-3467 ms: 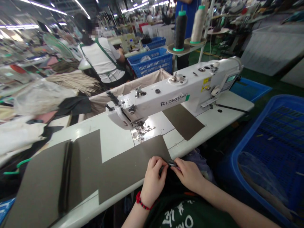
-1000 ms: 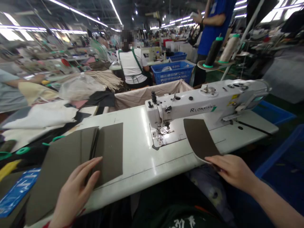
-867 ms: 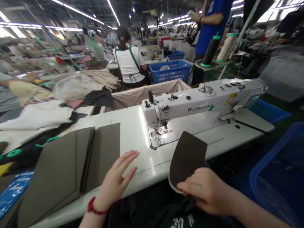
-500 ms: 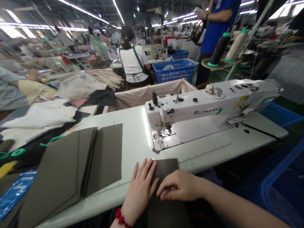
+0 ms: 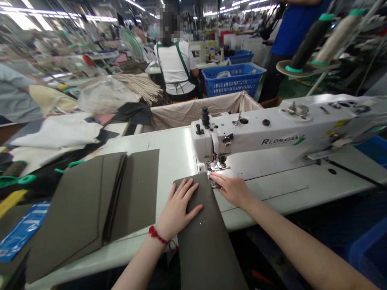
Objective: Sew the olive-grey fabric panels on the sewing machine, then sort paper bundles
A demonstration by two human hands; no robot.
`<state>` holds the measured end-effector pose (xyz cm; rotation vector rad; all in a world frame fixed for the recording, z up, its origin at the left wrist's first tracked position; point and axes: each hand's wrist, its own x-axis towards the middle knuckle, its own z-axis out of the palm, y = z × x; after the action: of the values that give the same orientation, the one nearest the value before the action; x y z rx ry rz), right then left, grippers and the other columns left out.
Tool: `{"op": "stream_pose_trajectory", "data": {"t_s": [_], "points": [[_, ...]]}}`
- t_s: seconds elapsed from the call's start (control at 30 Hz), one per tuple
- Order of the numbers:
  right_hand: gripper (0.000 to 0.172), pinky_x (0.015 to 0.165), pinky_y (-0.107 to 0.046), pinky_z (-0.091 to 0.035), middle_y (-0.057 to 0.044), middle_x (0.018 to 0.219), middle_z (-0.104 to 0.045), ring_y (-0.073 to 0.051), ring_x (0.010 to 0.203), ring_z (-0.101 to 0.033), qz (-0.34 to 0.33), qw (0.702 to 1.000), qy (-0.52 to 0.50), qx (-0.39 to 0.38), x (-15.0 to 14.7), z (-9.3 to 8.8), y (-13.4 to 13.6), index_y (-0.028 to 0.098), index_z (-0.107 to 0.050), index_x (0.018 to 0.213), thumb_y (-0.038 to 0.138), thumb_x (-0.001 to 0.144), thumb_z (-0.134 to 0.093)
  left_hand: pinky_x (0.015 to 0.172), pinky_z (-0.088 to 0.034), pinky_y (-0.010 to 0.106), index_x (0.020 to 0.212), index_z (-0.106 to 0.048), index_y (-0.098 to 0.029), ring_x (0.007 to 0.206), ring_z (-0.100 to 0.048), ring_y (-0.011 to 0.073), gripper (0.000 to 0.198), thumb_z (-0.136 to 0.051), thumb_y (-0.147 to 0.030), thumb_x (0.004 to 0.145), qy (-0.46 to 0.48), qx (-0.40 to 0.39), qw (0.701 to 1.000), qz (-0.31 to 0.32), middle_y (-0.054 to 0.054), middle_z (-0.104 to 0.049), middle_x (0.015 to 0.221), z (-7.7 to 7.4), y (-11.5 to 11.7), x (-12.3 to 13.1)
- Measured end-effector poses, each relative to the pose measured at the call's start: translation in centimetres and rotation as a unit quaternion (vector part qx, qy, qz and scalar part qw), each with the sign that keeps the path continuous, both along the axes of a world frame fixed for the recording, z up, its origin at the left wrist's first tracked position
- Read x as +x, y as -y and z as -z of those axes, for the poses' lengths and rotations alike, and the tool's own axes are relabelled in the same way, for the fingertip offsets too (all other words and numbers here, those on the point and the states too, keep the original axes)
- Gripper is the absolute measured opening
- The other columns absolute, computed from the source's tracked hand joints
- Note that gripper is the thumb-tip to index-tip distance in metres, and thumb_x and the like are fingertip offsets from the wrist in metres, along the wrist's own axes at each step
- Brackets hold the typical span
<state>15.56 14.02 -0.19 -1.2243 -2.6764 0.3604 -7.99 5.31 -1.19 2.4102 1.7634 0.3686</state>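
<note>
My left hand (image 5: 177,209) lies flat on a long, dark olive-grey sheet of stiff material (image 5: 204,241), fingers spread and pressing down, a red beaded bracelet (image 5: 160,237) at the wrist. My right hand (image 5: 231,189) is at the far right edge of the sheet, its fingers pressed together and stretched forward, tips close by the steel presser foot (image 5: 216,171) of the white RLONXIANG sewing machine (image 5: 260,137). Whether those fingertips (image 5: 213,176) pinch the edge, I cannot tell.

Sheet's position: far end on the white machine table (image 5: 273,189), right up at the foot; the rest runs toward me and hangs over the table's front edge.

Just left of it lie the folded dark olive-grey panels (image 5: 78,209), apart from my hands.

Step in hand, as I judge it: setting the sheet's end at the foot, ready for stitching. No stitching shows from here. The next move calls for lining that edge up under the foot while my left palm keeps the sheet flat and square, so the overhanging length does not drag it crooked.
</note>
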Motion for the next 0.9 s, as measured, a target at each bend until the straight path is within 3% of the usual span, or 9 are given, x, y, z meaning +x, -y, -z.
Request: {"op": "stream_pose_trajectory", "data": {"t_s": [0.23, 0.9], "points": [[0.054, 0.088, -0.037, -0.052, 0.002, 0.148, -0.044, -0.023, 0.111, -0.062, 0.005, 1.0, 0.0, 0.0, 0.0, 0.5, -0.1, 0.03, -0.041, 0.143, 0.023, 0.09, -0.047, 0.119, -0.011, 0.054, 0.149, -0.028, -0.03, 0.146, -0.02, 0.0274, 0.065, -0.048, -0.052, 0.092, 0.009, -0.014, 1.0, 0.014, 0.004, -0.03, 0.157, 0.1, -2.8, 0.0], [0.053, 0.093, -0.036, -0.05, 0.001, 0.148, -0.045, -0.021, 0.117, -0.059, -0.004, 0.999, -0.03, -0.017, 0.1, 0.7, -0.3, 0.031, -0.044, 0.142, 0.022, 0.09, -0.049, 0.119, -0.008, 0.056, 0.149, -0.028, -0.036, 0.146, -0.02, 0.0284, 0.062, -0.048, -0.051, 0.092, 0.008, -0.011, 1.0, 0.014, 0.001, -0.028, 0.158, 0.1, -2.9, 0.1]]}}
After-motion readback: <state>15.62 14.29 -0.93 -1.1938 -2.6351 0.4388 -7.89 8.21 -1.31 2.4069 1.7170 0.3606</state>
